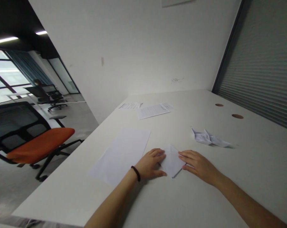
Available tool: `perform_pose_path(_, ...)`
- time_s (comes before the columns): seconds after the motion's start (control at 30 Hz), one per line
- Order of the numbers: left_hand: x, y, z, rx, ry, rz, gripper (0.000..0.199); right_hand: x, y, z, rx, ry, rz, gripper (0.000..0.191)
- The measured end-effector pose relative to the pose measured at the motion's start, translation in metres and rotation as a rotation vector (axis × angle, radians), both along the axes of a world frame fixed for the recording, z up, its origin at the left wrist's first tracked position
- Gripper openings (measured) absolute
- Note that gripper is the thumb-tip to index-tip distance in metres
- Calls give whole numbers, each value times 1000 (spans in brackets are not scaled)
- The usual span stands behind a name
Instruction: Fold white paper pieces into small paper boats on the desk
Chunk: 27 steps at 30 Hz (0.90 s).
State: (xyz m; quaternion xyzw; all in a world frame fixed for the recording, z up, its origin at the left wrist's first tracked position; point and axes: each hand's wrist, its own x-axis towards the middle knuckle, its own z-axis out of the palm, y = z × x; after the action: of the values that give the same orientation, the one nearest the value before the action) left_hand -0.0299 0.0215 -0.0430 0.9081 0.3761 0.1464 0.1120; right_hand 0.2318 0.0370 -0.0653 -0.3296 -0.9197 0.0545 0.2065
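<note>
Head view: folded white paper [172,161] on a white desk [157,199], lying between the hands. Left hand [149,164], black wristband [135,173], lies flat, touching the paper's left side; right hand [197,166] lies flat against its right side; neither grips it. Also: blank sheet [119,156] just beside the left hand; folded paper shape [205,138]; printed pages [154,111] farther along; orange-seated office chair [39,145] beyond the desk's edge.

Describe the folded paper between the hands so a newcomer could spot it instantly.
On the white table, find the left hand and right hand. The folded paper lies between them, touched by both, unlike the flat sheet beside the left hand.
</note>
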Motion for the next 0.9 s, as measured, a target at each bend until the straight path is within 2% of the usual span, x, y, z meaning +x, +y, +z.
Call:
perform_pose_path(0.07, -6, 3, 0, 2, -27, 27, 46, 1, 0, 2, 45, 12, 12, 28)
perform_pose_path(0.13, -7, 5, -1, 11, -38, 34, 37, 0, -1, 4, 66, 9, 13, 30)
perform_pose_path(0.23, -6, 5, -2, 25, -45, 1, 48, -2, -3, 5, 55, -6, 21, 37)
perform_pose_path(0.3, -5, 4, -2, 24, -54, -3, 50, -3, -3, 6, 51, -12, 29, 32)
perform_pose_path(0.4, -3, 4, 0, 22, -58, 2, 36, -4, -2, 8, 49, 6, 27, 23)
perform_pose_path(0.47, -1, 3, 1, 20, -56, 7, 28, -6, -3, 9, 35, 60, -5, 23)
perform_pose_path(0.57, 3, 2, 3, 21, -47, 64, 24, -8, -5, 10, 14, 147, -67, 22)
perform_pose_path(0.7, 6, -2, 5, 17, -24, 92, 12, -7, -5, 6, -17, 162, -55, 16)
perform_pose_path(0.8, 6, -3, 5, 14, -30, 81, 11, -5, -2, 4, -82, 180, -49, 18)
perform_pose_path(0.9, 7, -1, 3, 18, -49, 168, 11, -4, -1, 3, -179, 242, -114, 20)
